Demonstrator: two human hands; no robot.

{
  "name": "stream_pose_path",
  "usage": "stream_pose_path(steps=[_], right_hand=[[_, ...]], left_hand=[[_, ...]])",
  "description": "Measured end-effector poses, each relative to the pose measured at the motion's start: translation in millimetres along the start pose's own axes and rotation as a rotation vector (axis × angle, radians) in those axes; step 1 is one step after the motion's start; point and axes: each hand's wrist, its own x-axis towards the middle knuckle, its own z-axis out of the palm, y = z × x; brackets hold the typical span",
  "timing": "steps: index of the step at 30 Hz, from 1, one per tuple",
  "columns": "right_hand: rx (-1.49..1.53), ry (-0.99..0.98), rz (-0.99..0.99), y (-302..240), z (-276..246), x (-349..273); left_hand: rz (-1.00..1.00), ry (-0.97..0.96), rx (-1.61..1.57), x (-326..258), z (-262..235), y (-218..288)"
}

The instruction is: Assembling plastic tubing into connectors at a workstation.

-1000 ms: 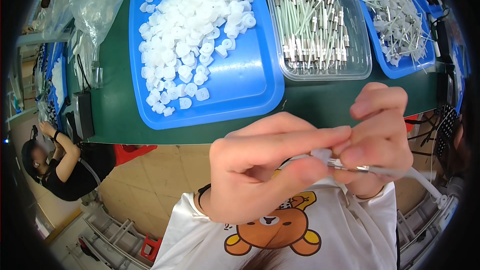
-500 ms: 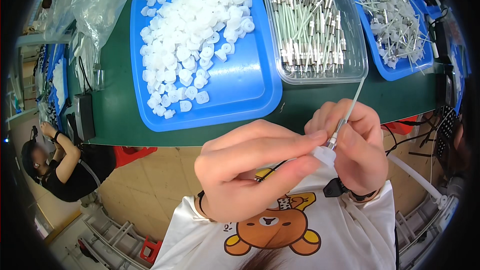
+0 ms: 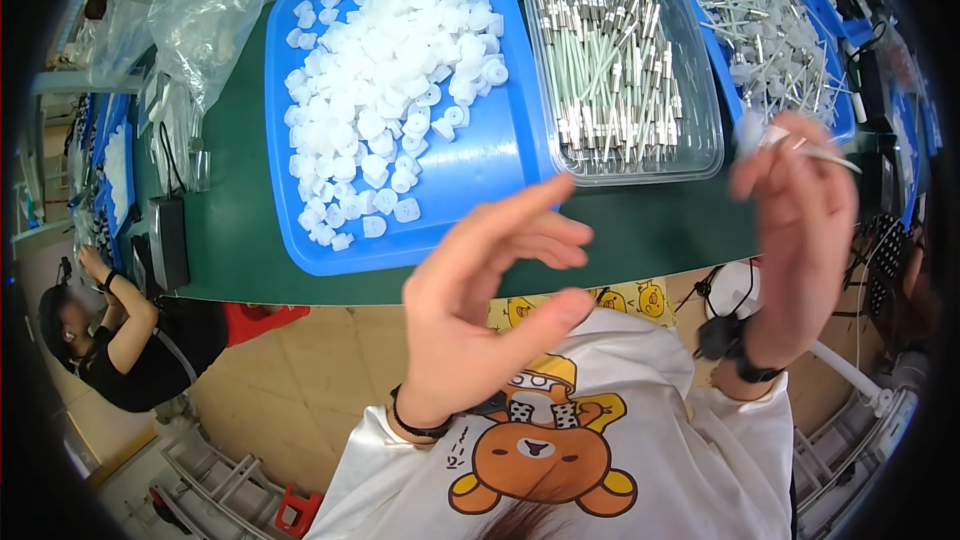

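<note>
My left hand (image 3: 485,290) is over the near table edge, in front of the blue tray of caps. Its fingers are apart and nothing is in them. My right hand (image 3: 805,200), slightly blurred, is raised near the front of the far right blue tray (image 3: 738,105). Between its fingertips it pinches a thin pale rod (image 3: 832,159), with a translucent white cap (image 3: 750,130) at the rod's left end. Small translucent white caps (image 3: 375,110) lie heaped in the large blue tray (image 3: 480,205). A clear plastic box (image 3: 660,176) holds many thin green-and-metal rods (image 3: 610,80).
Capped rods (image 3: 770,30) fill the right blue tray. On the left are a clear plastic bag (image 3: 215,10) and a dark box (image 3: 168,240) with a cord on the green table (image 3: 235,210). A person (image 3: 140,340) in black sits at far left, beside a red stool (image 3: 262,325).
The left hand has let go of the capped rod, opened and drawn slightly left. The right hand has carried it up and right, toward the right tray. The view has shifted slightly.
</note>
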Motion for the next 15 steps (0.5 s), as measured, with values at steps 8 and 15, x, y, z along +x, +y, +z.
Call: stream_pose_path(steps=[8,15], right_hand=[[-1.397,0.397,-0.317,-19.5,-12.3,0.5],[-1.166,-0.007,-0.527,21.1,47.4,8.8]], left_hand=[[0.142,0.450,0.847,20.1,-34.7,-0.2],[0.213,0.456,1.246,30.1,-43.0,-13.2]])
